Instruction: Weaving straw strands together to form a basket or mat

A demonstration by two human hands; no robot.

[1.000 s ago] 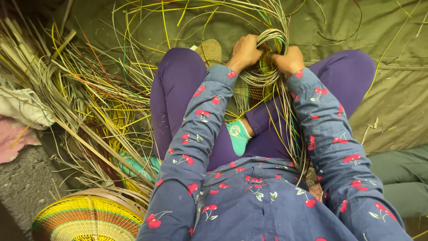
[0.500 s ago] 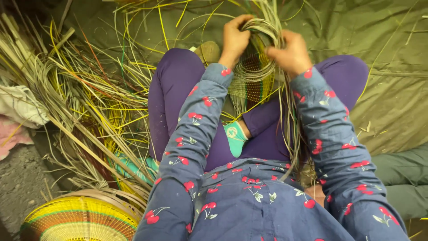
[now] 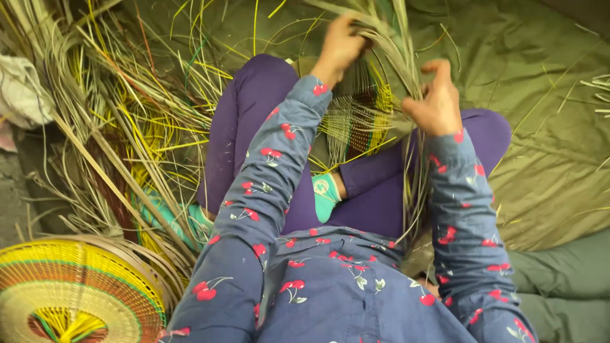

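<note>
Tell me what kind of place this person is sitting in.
Probably a floor-level basket-weaving spot: loose dyed straw is heaped on an olive ground cloth, and a finished striped woven basket lies nearby, while both hands work a half-woven piece.

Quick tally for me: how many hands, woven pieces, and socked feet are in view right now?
Hands: 2, left hand and right hand, both gripping grass strands
Woven pieces: 2, half-woven piece on the lap, striped round basket
Socked feet: 1, green sock
Total: 5
</note>
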